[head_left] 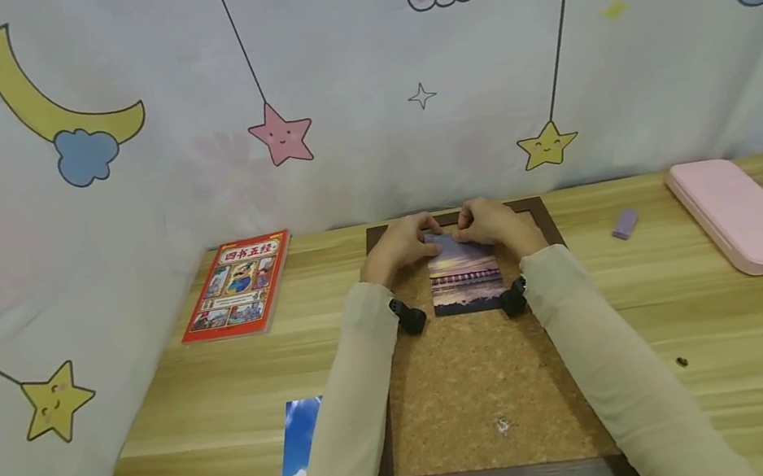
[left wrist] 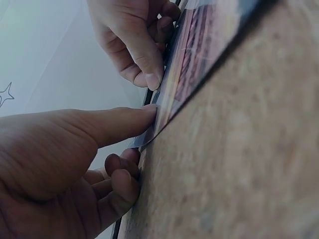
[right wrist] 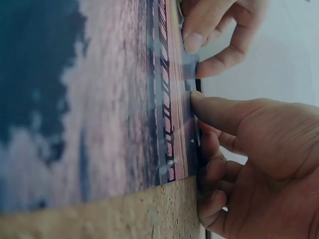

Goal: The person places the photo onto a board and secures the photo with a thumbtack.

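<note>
A sunset photo (head_left: 465, 279) showing a pier over water lies against the upper part of a brown-framed corkboard (head_left: 462, 382). At the photo's top left corner, my left hand (head_left: 401, 245) pinches the edge, its thumb on the glossy face in the left wrist view. My right hand (head_left: 495, 224) holds the top edge farther right, thumb on the print and the other fingers curled at the frame (head_left: 541, 212). Both hands are close together. The right wrist view shows the photo's lower part standing slightly off the cork.
A second photo (head_left: 301, 439) of blue sky lies left of the board, partly under the left sleeve. A red book (head_left: 237, 286) is at the back left. To the right are a small purple block (head_left: 625, 224), a pink case (head_left: 748, 214) and a tiny dark object (head_left: 682, 362).
</note>
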Motion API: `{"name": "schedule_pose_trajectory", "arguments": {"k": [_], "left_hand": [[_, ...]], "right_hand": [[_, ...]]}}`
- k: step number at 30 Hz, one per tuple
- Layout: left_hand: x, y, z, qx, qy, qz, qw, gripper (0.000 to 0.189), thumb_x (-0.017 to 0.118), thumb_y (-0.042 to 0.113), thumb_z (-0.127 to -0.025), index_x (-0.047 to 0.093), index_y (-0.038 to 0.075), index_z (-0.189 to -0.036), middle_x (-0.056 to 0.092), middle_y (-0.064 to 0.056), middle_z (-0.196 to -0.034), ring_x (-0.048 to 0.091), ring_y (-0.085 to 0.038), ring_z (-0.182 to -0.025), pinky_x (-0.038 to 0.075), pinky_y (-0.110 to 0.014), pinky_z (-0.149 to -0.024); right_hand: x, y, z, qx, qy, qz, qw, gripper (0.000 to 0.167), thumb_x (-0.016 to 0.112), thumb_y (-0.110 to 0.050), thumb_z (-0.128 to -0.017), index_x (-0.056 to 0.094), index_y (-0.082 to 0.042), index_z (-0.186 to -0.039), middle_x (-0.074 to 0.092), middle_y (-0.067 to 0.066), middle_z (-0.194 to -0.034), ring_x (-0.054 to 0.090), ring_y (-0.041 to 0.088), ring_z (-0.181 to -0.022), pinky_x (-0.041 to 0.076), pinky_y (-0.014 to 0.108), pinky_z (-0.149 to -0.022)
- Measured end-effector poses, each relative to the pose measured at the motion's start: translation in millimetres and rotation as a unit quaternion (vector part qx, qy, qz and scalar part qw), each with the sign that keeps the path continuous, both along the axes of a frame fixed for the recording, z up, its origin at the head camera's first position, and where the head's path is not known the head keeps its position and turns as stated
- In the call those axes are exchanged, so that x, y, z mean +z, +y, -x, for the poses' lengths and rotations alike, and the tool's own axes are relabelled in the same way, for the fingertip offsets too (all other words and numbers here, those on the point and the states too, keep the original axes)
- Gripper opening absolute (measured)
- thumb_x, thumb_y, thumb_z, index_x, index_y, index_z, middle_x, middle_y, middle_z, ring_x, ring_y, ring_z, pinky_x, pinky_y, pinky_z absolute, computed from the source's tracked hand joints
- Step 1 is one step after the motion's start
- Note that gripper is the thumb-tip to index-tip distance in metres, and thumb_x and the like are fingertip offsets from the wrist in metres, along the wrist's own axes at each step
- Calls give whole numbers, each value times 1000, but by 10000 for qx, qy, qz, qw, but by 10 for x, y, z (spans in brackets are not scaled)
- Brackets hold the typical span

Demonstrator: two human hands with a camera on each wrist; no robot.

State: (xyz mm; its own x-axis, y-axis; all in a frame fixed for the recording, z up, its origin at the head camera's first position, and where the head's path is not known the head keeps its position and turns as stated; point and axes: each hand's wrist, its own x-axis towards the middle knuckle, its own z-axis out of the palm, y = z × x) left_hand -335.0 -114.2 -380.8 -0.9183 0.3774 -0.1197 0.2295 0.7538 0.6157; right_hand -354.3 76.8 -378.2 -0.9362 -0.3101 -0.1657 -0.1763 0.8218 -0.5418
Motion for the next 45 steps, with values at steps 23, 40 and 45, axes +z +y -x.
{"name": "schedule_pose_trajectory", "arguments": {"k": [23, 40, 45], "left_hand": [[44, 39, 1, 84, -157, 19, 9998, 32, 69, 18, -97, 60, 9, -126, 56, -7, -93, 51, -16, -68, 43, -27, -60], [92, -14, -44, -286, -404, -62, 9988, 38, 71, 16, -95, 59, 7, -130, 56, -12, -100, 56, -18, -68, 48, -28, -61], [168, -9, -40, -435, -511, 144, 9976, 42, 72, 16, -94, 58, 9, -133, 59, -12, -103, 60, -20, -72, 49, -29, -64]], "right_hand": [[-12, 50, 27, 163, -53, 97, 9998, 20, 68, -22, -96, 57, -4, -97, 57, 9, -91, 52, 23, -82, 42, 34, -71], [52, 128, -15, 1038, -304, 796, 9909, 14, 62, -1, -97, 59, 4, -110, 61, 19, -117, 53, 28, -98, 43, 38, -86], [119, 177, -53, 1082, -395, 831, 9899, 19, 60, 0, -98, 57, 4, -116, 61, 22, -117, 55, 27, -92, 47, 36, -75]]}}
